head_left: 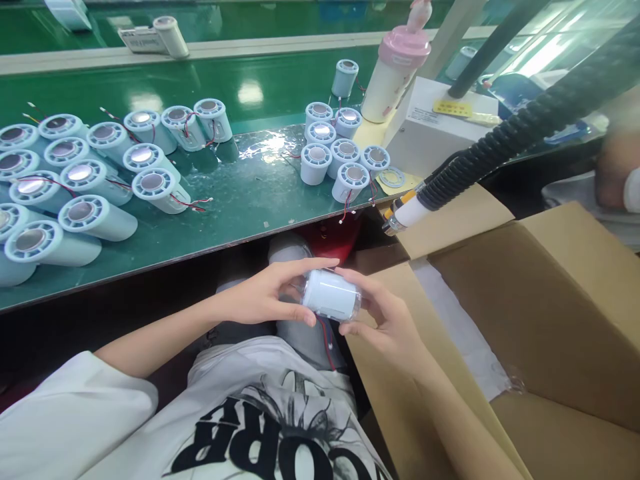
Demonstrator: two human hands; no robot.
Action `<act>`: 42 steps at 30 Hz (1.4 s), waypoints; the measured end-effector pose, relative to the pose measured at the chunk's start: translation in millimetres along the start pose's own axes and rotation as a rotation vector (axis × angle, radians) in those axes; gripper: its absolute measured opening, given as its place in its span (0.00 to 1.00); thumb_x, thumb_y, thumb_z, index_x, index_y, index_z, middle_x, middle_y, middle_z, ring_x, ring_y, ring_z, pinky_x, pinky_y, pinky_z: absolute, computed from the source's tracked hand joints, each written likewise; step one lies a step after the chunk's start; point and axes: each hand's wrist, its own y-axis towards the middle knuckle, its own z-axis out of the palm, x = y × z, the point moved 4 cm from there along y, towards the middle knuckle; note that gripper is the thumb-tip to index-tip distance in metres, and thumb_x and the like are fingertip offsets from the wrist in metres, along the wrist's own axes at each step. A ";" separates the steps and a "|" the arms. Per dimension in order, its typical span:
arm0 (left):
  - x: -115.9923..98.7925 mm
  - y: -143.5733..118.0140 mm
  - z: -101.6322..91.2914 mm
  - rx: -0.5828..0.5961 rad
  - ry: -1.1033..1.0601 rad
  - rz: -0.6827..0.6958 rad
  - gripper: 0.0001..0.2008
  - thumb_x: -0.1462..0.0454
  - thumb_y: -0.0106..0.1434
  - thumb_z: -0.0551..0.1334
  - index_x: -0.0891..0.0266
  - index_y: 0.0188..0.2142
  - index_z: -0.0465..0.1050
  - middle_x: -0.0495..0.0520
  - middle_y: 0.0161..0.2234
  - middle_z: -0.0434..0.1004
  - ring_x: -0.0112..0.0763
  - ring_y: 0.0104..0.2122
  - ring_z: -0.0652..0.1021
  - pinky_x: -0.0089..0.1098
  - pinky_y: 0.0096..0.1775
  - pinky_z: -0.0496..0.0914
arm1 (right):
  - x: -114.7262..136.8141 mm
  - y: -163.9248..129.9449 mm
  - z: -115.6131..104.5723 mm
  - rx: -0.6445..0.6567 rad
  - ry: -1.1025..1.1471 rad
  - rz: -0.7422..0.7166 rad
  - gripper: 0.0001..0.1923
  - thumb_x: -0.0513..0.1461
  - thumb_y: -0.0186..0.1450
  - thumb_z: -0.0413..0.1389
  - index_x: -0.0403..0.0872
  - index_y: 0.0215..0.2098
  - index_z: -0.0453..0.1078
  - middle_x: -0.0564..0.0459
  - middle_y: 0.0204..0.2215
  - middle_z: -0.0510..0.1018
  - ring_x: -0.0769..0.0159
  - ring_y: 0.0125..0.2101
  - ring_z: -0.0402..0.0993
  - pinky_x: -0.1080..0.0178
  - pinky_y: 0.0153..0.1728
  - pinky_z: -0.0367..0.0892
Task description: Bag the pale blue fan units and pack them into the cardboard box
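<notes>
An open cardboard box at the person's right holds white sheet lining. Above the lap, the left hand and right hand share a grip on one pale cylindrical housing, lying sideways, red wires trailing below. On the green worktop, seven upright housings cluster; a larger batch lies at left, count unclear

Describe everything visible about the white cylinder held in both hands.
The white cylinder is a short, smooth, plastic-looking part lying on its side above the person's lap, below the table edge. The left hand grips its left end, the right hand cups its right end. Thin red wires hang from its underside. Its end faces are hidden.
</notes>
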 end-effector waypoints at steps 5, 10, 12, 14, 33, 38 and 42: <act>5.5 16.3 -4.2 0.031 -0.060 0.035 0.36 0.67 0.55 0.68 0.53 0.62 0.58 0.60 0.59 0.64 0.40 0.53 0.73 0.39 0.53 0.69 | -19.2 0.0 1.3 -0.123 0.201 0.057 0.29 0.40 0.57 0.64 0.54 0.54 0.62 0.48 0.57 0.68 0.56 0.56 0.66 0.53 0.53 0.68; 22.6 76.9 -14.7 0.041 -0.096 0.039 0.34 0.67 0.53 0.69 0.60 0.59 0.61 0.62 0.57 0.67 0.39 0.53 0.73 0.40 0.54 0.67 | -62.7 7.4 -14.0 -0.445 0.282 0.010 0.27 0.42 0.53 0.66 0.51 0.48 0.62 0.43 0.58 0.66 0.57 0.56 0.66 0.50 0.54 0.66; 27.0 104.6 -16.8 0.079 -0.060 0.034 0.33 0.66 0.53 0.69 0.63 0.58 0.61 0.64 0.56 0.68 0.39 0.52 0.74 0.41 0.54 0.67 | -80.5 13.5 -24.7 -0.519 0.322 0.020 0.30 0.44 0.50 0.68 0.51 0.47 0.61 0.41 0.59 0.64 0.55 0.57 0.65 0.50 0.55 0.65; 30.1 126.6 -19.4 0.101 -0.031 0.023 0.33 0.65 0.53 0.69 0.65 0.57 0.61 0.65 0.54 0.69 0.40 0.51 0.74 0.42 0.53 0.68 | -93.5 20.0 -35.4 -0.550 0.362 0.029 0.33 0.45 0.48 0.69 0.51 0.46 0.60 0.39 0.60 0.62 0.54 0.57 0.64 0.49 0.55 0.65; 5.4 60.3 -14.5 0.139 -0.115 -0.146 0.36 0.67 0.52 0.70 0.60 0.60 0.62 0.59 0.53 0.73 0.38 0.49 0.76 0.39 0.52 0.69 | -46.7 10.7 -14.6 -0.177 0.492 0.261 0.27 0.42 0.52 0.67 0.52 0.50 0.71 0.53 0.35 0.79 0.63 0.34 0.74 0.57 0.38 0.72; 18.6 54.2 -3.7 0.093 -0.106 -0.226 0.33 0.62 0.53 0.69 0.60 0.58 0.64 0.57 0.49 0.75 0.35 0.43 0.77 0.33 0.45 0.71 | -42.3 6.7 0.1 -0.124 0.495 0.289 0.34 0.49 0.50 0.67 0.50 0.53 0.69 0.53 0.34 0.79 0.65 0.29 0.74 0.60 0.35 0.71; 0.7 51.6 -24.4 -0.048 0.086 -0.357 0.26 0.54 0.55 0.63 0.64 0.50 0.71 0.55 0.38 0.77 0.30 0.26 0.74 0.27 0.24 0.69 | -53.9 6.8 -40.7 -0.193 0.182 0.326 0.29 0.58 0.57 0.56 0.48 0.47 0.74 0.49 0.38 0.80 0.61 0.34 0.76 0.58 0.40 0.71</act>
